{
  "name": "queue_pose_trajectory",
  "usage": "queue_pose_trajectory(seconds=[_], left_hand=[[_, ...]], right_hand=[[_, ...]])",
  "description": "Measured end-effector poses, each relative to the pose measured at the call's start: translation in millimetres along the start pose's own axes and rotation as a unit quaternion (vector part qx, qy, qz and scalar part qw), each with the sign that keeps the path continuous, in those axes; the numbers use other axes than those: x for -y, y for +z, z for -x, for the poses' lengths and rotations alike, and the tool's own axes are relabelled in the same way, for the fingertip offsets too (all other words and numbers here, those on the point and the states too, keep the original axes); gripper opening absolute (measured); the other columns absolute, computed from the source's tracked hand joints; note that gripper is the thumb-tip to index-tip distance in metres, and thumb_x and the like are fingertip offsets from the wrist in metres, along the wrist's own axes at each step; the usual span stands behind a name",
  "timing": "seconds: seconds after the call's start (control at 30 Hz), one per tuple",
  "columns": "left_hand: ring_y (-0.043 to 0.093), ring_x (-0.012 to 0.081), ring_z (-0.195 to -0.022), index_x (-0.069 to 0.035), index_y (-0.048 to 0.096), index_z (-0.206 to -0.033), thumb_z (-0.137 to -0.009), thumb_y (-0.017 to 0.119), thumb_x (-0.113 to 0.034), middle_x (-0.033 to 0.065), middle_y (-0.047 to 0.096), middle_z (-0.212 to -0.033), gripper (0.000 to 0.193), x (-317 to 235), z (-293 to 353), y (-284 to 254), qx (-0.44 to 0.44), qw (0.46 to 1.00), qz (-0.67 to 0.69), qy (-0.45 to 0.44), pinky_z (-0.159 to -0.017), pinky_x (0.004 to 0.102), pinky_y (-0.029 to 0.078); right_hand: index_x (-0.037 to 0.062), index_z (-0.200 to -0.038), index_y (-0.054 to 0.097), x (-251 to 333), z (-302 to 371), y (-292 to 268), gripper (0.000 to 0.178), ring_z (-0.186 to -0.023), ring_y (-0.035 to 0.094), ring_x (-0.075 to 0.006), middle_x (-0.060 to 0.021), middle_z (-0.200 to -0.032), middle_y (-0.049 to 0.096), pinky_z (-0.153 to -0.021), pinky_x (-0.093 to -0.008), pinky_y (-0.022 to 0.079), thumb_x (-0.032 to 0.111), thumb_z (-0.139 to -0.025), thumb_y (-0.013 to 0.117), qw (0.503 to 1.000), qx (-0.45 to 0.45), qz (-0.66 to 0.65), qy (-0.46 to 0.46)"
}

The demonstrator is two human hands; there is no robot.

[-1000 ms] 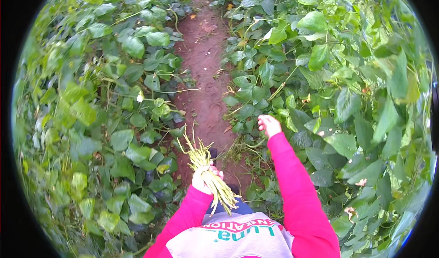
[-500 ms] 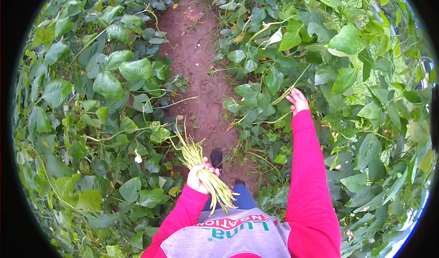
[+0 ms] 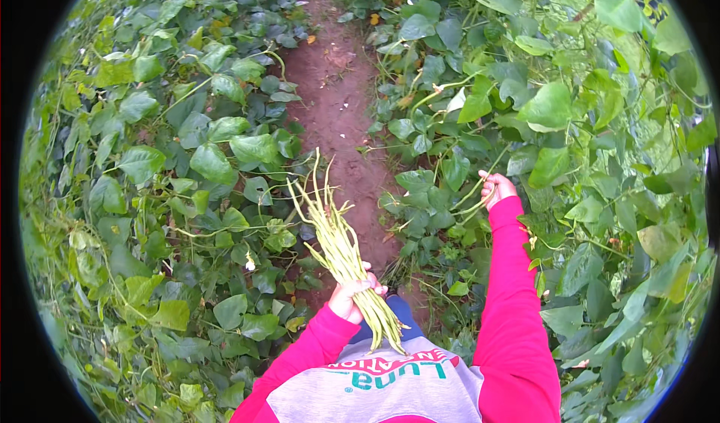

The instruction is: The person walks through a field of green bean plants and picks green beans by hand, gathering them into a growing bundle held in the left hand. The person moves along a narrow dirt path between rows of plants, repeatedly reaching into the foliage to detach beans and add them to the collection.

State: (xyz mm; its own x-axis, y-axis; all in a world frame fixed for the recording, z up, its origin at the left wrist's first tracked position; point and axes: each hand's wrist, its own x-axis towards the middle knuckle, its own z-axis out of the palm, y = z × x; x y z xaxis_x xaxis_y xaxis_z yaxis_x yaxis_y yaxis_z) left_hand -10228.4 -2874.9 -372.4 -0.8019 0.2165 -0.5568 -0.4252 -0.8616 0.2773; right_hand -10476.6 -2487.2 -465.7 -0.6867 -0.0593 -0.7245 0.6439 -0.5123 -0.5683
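Note:
My left hand (image 3: pixel 355 297) is wrapped round the middle of a bundle of long, thin, pale green bean pods (image 3: pixel 334 239). The bundle slants over the path, its lower ends hanging in front of my shirt. Out to the right, my right hand (image 3: pixel 499 190) has its fingers curled closed on slender green bean pods (image 3: pixel 471 207) at the side of the right-hand row. These pods stick out from the hand to the left, among the leaves. Whether they are still joined to the plant cannot be made out.
A reddish dirt path (image 3: pixel 341 115) runs ahead between two dense rows of leafy bean plants (image 3: pixel 214 160). Vines from both sides reach over its edges. A white flower (image 3: pixel 250 262) shows in the left row. Taller leaves (image 3: pixel 547 108) crowd around my right arm.
My right hand has closed more tightly on the pods and come slightly nearer to me. The bundle in my left hand has turned more upright. The whole view has shifted a little.

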Motion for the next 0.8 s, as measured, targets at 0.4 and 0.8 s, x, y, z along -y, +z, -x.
queue_pose_trajectory(seconds=[0.4,0.8], left_hand=[[0.060,0.0260,-0.077,-0.007,0.044,-0.118,-0.081,0.064,-0.001,0.0104,0.056,-0.081,0.042,15.3,-1.1,35.6,0.003,0.999,0.021,0.027,-0.083,0.0457,0.050],[0.060,0.0250,-0.078,-0.007,0.048,-0.117,-0.082,0.063,-0.002,0.0084,0.056,-0.080,0.039,15.7,-10.6,60.4,0.017,0.999,-0.036,0.031,-0.089,0.0458,0.049]], right_hand=[[0.0108,-0.137,0.046,-9.2,15.0,13.9,0.042,-0.064,0.047,-0.0068,-0.0030,-0.102,0.056,-0.046,-0.0193,0.035,0.016,-0.097,0.056,0.976,0.158,-0.074,-0.127],[0.0064,-0.122,0.048,-0.2,-34.1,-28.8,0.028,-0.062,0.042,-0.0123,-0.0043,-0.092,0.053,-0.052,-0.0241,0.035,0.020,-0.098,0.052,0.892,0.268,-0.202,-0.303]])
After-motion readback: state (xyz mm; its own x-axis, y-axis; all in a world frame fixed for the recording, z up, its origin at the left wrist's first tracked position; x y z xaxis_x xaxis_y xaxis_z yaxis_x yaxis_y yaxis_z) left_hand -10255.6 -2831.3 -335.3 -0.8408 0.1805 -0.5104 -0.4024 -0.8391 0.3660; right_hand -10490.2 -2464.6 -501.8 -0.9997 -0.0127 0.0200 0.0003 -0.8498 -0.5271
